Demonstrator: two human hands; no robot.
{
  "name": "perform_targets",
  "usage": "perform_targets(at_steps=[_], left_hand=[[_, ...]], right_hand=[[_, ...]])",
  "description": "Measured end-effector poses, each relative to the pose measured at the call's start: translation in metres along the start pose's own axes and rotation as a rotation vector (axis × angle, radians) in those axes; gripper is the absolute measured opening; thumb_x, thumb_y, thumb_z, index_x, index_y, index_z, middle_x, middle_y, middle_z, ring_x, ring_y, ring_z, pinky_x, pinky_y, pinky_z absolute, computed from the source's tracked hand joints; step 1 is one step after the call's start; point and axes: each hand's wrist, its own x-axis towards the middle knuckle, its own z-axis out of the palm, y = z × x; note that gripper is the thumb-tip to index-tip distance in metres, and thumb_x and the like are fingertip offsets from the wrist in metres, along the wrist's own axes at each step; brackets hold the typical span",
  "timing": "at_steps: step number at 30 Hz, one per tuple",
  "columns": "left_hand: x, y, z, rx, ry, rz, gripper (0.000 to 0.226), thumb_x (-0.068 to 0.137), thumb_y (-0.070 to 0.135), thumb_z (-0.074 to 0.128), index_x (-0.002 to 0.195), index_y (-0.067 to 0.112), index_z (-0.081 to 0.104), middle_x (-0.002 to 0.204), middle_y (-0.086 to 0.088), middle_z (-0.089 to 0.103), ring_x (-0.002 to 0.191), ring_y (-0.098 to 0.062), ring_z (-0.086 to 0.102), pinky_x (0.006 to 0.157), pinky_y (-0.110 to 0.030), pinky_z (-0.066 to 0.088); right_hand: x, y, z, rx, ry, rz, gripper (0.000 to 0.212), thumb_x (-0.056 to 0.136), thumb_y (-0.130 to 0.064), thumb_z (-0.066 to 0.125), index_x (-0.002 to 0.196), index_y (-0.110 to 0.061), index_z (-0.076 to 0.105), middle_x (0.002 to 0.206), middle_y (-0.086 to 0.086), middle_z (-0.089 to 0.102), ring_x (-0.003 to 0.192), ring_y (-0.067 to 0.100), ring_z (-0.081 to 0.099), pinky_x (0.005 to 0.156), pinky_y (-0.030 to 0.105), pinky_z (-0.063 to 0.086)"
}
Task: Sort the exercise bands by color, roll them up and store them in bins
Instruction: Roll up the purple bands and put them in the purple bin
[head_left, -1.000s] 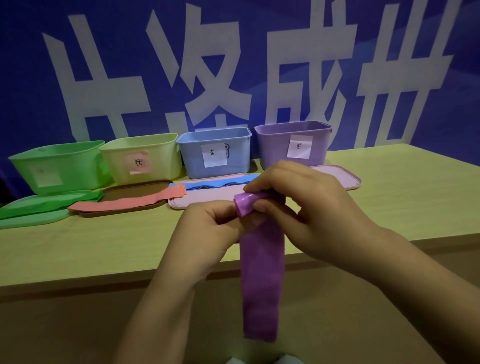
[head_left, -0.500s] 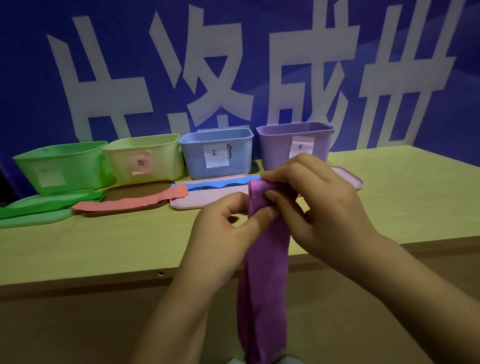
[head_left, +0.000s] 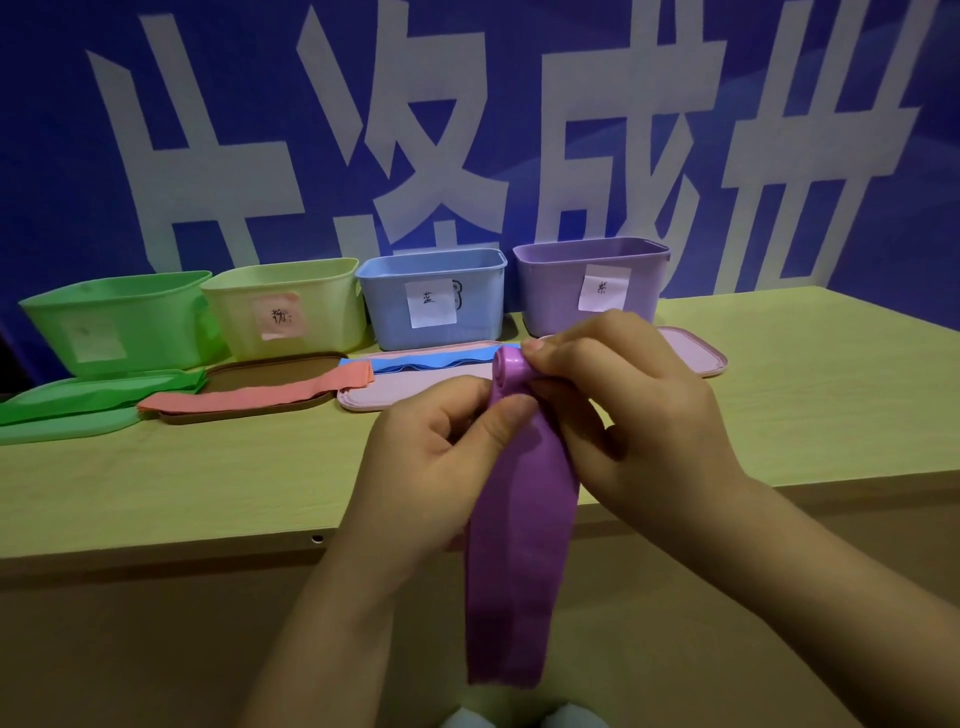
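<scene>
— Rolling the purple band (head_left: 522, 545) now, is it? Where does it sit?

— In the air in front of the table (head_left: 779, 395) edge. Its top end is wound into a small roll at the fingertips; the rest hangs straight down as a flat tail.

— How would you do this step well?

— Keep the roll tight and square, I'd say. Feed the tail up evenly so the edges stack, and keep some pull on the hanging part so it doesn't twist or loosen.

— And the hands?

— Both grasp the band. The right hand (head_left: 634, 415) pinches the roll from the right, thumb on top, fingers curled beneath. The left hand (head_left: 441, 462) pinches the band just under the roll, thumb pressed on its front. Wrists come in from below, close together.

— Where should it go?

— Probably the purple bin (head_left: 550, 291), at the right end of the row behind the hands, next to the blue bin (head_left: 384, 301). Other bands (head_left: 249, 397) lie on lids (head_left: 696, 356) in front of the bins, not yet rolled.
</scene>
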Motion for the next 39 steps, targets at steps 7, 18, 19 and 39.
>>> perform_targets(at_steps=[7,18,19,39], left_hand=[[-0.005,-0.007,-0.005,-0.144,-0.069,-0.025,0.023,0.077,0.039,0.063,0.094,0.027,0.072,0.077,0.006,0.070,0.071,-0.007,0.061,0.061,-0.026,0.050],[-0.004,-0.004,0.002,-0.095,-0.045,-0.108,0.013,0.077,0.036,0.067,0.086,0.029,0.073,0.077,0.006,0.073,0.072,-0.009,0.066,0.063,-0.030,0.054],[-0.004,-0.001,0.005,-0.110,-0.045,-0.120,0.015,0.074,0.036,0.065,0.084,0.029,0.072,0.076,0.006,0.073,0.071,-0.009,0.067,0.063,-0.030,0.055],[-0.006,-0.001,0.005,-0.195,-0.032,-0.138,0.029,0.061,0.046,0.066,0.087,0.035,0.075,0.080,0.006,0.074,0.079,-0.011,0.069,0.070,-0.030,0.058]], right_hand=[[-0.005,0.002,-0.009,0.476,-0.147,0.242,0.019,0.081,-0.024,0.061,0.098,-0.016,0.066,0.093,0.001,0.057,0.090,0.014,0.059,0.069,0.030,0.053],[-0.005,0.007,-0.014,0.205,-0.178,0.109,0.022,0.085,-0.020,0.060,0.102,-0.008,0.066,0.094,0.003,0.068,0.087,0.009,0.059,0.072,0.021,0.051],[-0.004,0.008,-0.013,0.138,-0.136,0.067,0.021,0.084,-0.016,0.060,0.101,-0.005,0.066,0.092,0.006,0.068,0.085,0.010,0.059,0.072,0.024,0.050],[-0.005,0.016,-0.018,0.626,-0.351,0.297,0.019,0.085,-0.017,0.062,0.100,-0.026,0.068,0.111,-0.006,0.065,0.108,0.006,0.058,0.085,0.019,0.050]])
